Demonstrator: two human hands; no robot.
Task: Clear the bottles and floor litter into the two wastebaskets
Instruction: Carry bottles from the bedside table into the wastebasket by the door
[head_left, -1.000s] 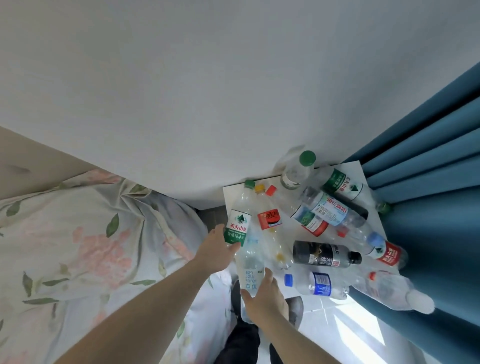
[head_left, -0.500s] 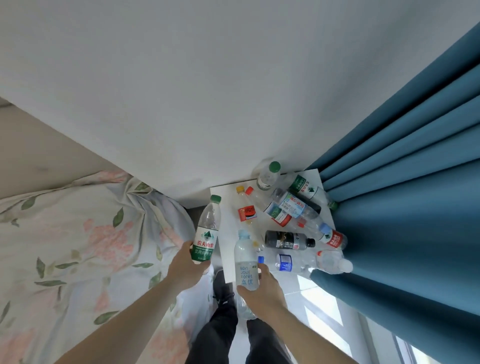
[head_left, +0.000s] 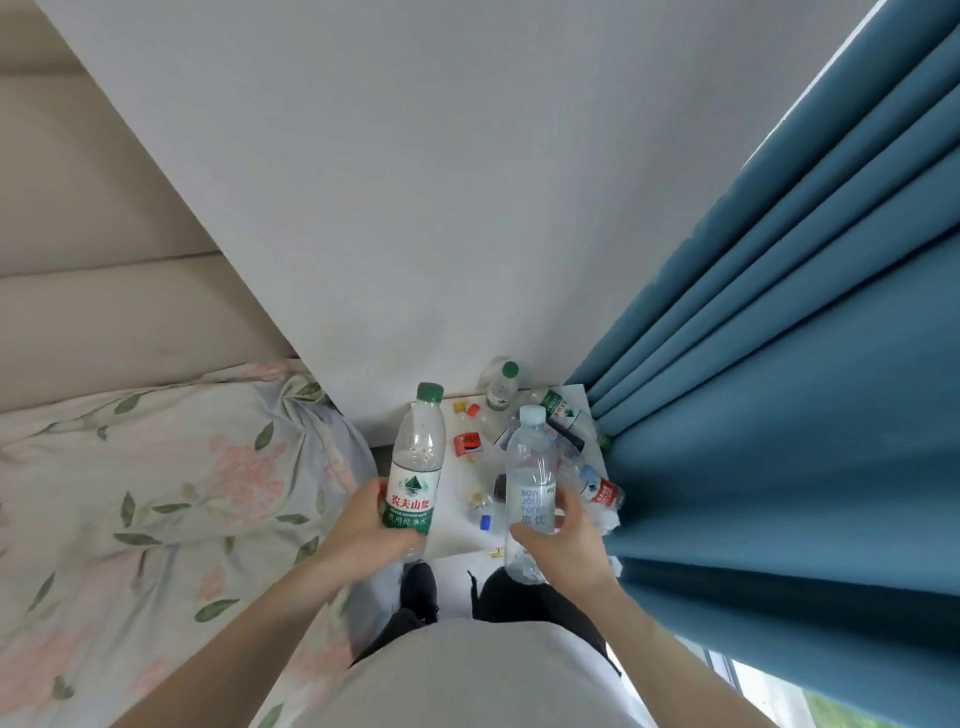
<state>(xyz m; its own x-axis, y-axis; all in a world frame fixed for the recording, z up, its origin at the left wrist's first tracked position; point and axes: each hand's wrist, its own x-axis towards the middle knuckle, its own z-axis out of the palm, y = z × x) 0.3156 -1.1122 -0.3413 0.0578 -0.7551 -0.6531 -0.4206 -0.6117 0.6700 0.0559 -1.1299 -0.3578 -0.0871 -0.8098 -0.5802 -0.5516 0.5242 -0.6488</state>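
My left hand (head_left: 366, 530) grips a clear bottle with a green cap and green label (head_left: 415, 462), held upright. My right hand (head_left: 563, 545) grips a clear bottle with a pale blue cap (head_left: 530, 483), also upright. Both bottles are lifted above a small white bedside table (head_left: 457, 535). Several other plastic bottles lie on that table, among them one with a red label (head_left: 466, 441), a green-capped one (head_left: 501, 384) at the back and a red-labelled one (head_left: 597, 491) at the right edge. No wastebasket is in view.
A bed with a floral cover (head_left: 156, 493) lies to the left and a beige padded headboard (head_left: 88, 260) behind it. A blue curtain (head_left: 779, 389) hangs close on the right. A white wall (head_left: 415, 182) stands behind the table. My dark-trousered legs (head_left: 519, 597) are below.
Both hands have lifted their bottles off the table and drawn them back toward my body. The camera has pulled away and up, so the table looks smaller.
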